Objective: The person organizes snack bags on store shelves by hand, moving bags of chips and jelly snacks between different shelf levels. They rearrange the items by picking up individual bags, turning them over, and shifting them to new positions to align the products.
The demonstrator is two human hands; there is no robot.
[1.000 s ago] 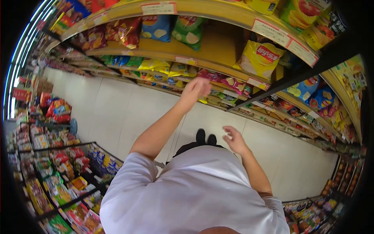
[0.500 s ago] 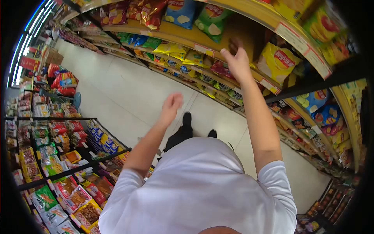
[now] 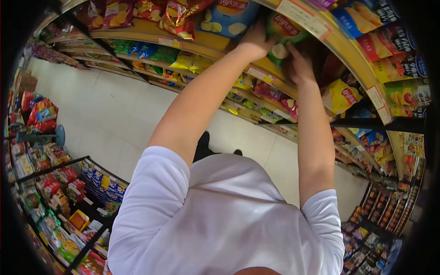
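On the upper shelf, a green chip bag (image 3: 285, 26) stands between my two hands, its lower end near the shelf's front edge. My left hand (image 3: 257, 42) is at its left side, fingers bent against the bag and partly hidden in shade. From the right, my right hand (image 3: 300, 66) grips the bag's lower right side with its fingertips. A blue chip bag (image 3: 230, 18) stands directly left of my left hand. Farther right on the same shelf lies a yellow chip bag (image 3: 343, 96).
Price labels line the shelf edge (image 3: 261, 74). Lower shelves hold more snack bags (image 3: 190, 63). Above right, another shelf carries blue and red packets (image 3: 366, 18). A black-framed rack of packaged snacks (image 3: 59, 188) stands at the left, beyond the tiled floor (image 3: 114, 103).
My left hand has risen from over the floor to the green bag's left side. My right hand has shifted to its right side. The view has turned and moved nearer the shelf.
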